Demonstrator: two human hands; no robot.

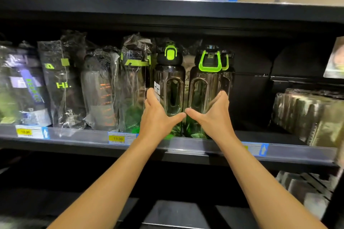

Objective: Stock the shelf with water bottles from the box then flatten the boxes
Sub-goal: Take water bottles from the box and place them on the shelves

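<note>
The left bottle (169, 82) and the right bottle (206, 83) are stood upright, side by side, on the middle shelf (186, 148) near its front edge. Both are made of dark smoky see-through plastic, and an oval recessed grip is moulded into each body. Green is reflected at the bases. The left bottle is topped by a black cap with a lime-green flip latch, and white lettering on its side is partly covered. The right bottle is fitted with a lime-green loop handle on the lid.

The left hand (158, 117) is spread, fingers laid flat on the left bottle's outer side, thumb stretched across the front. The right hand (212, 117) is spread likewise on the right bottle. The thumb tips are touching between the two.

Plastic-wrapped bottles (100, 87) are lined up to the left. A yellow price tag (117, 138) marked 19.00 is clipped to the shelf edge.
</note>
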